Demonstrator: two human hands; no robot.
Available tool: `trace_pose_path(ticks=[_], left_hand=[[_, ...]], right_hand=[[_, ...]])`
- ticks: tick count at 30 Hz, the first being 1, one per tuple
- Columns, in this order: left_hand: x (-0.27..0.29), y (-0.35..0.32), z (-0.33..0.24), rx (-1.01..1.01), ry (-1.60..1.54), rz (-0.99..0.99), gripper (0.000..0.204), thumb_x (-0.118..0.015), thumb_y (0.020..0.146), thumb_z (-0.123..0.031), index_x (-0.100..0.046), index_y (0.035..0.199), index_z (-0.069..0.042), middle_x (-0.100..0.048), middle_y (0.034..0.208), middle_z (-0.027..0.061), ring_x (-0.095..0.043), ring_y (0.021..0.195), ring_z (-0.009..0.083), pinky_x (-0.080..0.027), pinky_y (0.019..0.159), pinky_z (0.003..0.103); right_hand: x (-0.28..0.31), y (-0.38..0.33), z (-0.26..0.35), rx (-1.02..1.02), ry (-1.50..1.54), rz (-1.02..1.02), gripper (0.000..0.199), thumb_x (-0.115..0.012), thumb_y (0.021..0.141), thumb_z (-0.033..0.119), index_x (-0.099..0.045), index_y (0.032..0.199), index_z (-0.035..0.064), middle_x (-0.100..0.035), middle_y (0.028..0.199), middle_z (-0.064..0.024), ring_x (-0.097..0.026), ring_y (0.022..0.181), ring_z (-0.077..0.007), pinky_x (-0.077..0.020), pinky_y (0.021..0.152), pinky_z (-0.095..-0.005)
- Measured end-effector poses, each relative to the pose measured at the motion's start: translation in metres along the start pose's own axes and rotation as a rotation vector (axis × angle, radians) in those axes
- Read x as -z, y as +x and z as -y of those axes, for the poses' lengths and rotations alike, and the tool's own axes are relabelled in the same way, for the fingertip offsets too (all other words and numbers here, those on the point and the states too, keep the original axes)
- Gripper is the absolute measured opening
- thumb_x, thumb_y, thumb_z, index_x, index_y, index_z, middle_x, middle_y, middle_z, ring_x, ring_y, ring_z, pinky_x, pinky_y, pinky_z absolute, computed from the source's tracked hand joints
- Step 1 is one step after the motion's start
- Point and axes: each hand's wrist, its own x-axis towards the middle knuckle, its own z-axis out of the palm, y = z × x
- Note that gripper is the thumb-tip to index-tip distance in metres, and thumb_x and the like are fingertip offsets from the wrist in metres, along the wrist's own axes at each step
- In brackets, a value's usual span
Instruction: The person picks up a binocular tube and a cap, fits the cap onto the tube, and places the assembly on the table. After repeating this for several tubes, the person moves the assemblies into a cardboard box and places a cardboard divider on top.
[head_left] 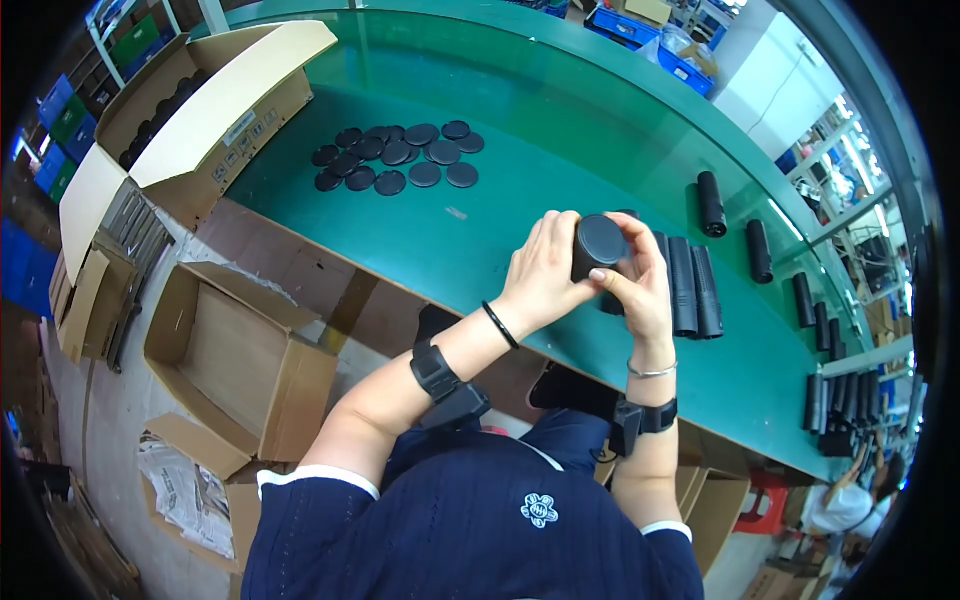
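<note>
Between my two hands, above the green table, is a black cylinder (600, 241) with its flat round end facing up toward me. My left hand (545, 262) wraps the cylinder's left side. On the other side my right hand (640, 275) grips it, thumb pressed at the lower edge of the round end. Just right of my right hand, several black ribbed tubes (693, 288) lie side by side on the table. Farther left, a loose group of black round discs (396, 153) is spread over the tabletop. My fingers hide the cylinder's lower part.
An open cardboard box (205, 130) of dark items stands at the table's left end. Another open box (235, 350) sits below, beside the table edge. More black tubes stand or lie along the right side (758, 250). At the far lower right, another person (845, 505) is visible.
</note>
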Motion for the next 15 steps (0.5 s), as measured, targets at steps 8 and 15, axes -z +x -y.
trace_pose_path(ticks=[8, 15], left_hand=[[0.015, 0.003, 0.007, -0.016, -0.336, 0.208, 0.073, -0.075, 0.071, -0.009, -0.035, 0.133, -0.002, -0.048, 0.118, 0.0181, -0.052, 0.111, 0.032, -0.045, 0.094, 0.039], [0.02, 0.004, 0.006, -0.061, -0.41, 0.184, 0.056, -0.072, 0.072, -0.006, -0.048, 0.122, -0.001, -0.06, 0.111, 0.014, -0.063, 0.103, 0.0278, -0.05, 0.086, 0.035]], right_hand=[[-0.012, -0.015, 0.002, 0.03, -0.202, -0.048, 0.071, -0.075, 0.073, -0.001, -0.046, 0.137, 0.0031, -0.052, 0.127, -0.0087, -0.051, 0.119, -0.019, -0.0467, 0.099, -0.0348], [-0.022, -0.016, 0.003, 0.085, -0.217, -0.079, 0.067, -0.074, 0.071, -0.001, -0.049, 0.134, 0.0008, -0.053, 0.128, -0.0109, -0.055, 0.116, -0.021, -0.0465, 0.099, -0.0349]])
